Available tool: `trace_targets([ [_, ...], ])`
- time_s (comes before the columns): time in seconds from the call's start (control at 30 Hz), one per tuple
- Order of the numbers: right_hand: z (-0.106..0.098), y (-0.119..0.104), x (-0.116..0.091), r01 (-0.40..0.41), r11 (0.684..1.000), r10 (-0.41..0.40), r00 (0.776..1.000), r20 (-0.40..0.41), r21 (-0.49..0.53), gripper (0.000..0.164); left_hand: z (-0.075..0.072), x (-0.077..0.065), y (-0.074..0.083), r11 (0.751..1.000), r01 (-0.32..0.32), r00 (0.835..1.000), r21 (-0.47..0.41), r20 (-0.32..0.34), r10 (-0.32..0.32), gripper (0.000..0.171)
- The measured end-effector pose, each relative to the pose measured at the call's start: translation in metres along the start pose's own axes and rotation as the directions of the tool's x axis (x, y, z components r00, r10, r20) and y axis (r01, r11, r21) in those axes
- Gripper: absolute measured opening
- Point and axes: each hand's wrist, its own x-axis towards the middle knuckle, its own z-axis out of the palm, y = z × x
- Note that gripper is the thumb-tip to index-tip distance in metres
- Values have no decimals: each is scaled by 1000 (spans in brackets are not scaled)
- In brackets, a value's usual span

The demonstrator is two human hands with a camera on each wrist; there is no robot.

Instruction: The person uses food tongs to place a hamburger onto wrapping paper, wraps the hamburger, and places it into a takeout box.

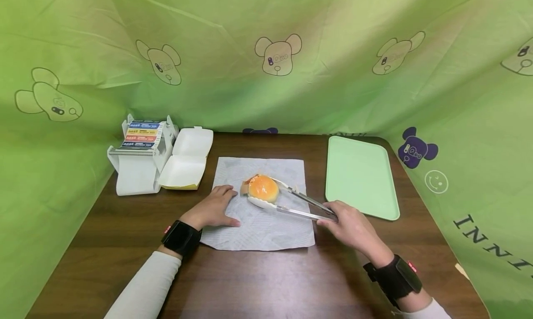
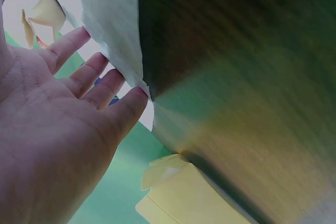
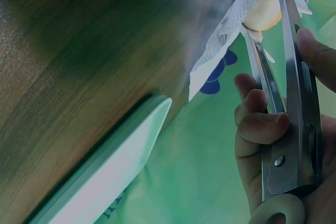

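Observation:
A glossy round bun [image 1: 263, 188], with a tan and reddish flap at its left side, is on a sheet of printed wrapping paper [image 1: 266, 235]. My right hand [image 1: 350, 224] grips a pair of metal tongs [image 1: 297, 212], whose pale scalloped tips lie on either side of the bun. In the right wrist view, thumb and fingers wrap the tongs' arms [image 3: 293, 77] near the hinge. My left hand [image 1: 214, 208] lies at the paper's left edge, fingers spread and thumb apart, holding nothing. Its fingertips [image 2: 137, 93] touch or nearly touch the paper's edge in the left wrist view.
An opened clamshell food box [image 1: 183, 168] stands at the back left. Beside it is a white label dispenser [image 1: 139, 152] with several coloured label rolls. A light green tray [image 1: 360, 175] lies at the right. A green printed curtain [image 1: 233, 96] surrounds the dark wooden table [image 1: 266, 282].

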Motion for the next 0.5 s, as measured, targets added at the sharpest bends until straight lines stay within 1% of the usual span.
trace_targets([
  [0.4, 2, 1, 0, -4, 1000, 4, 1000, 19, -1, 45, 1, 0, 0, 1000, 5, 1000, 1, 4, -5, 97],
  [0.5, 1, 1, 0, -10, 1000, 10, 1000, 26, 4, 49, 0, 0, 0, 1000, -4, 1000, 0, -3, 4, 97],
])
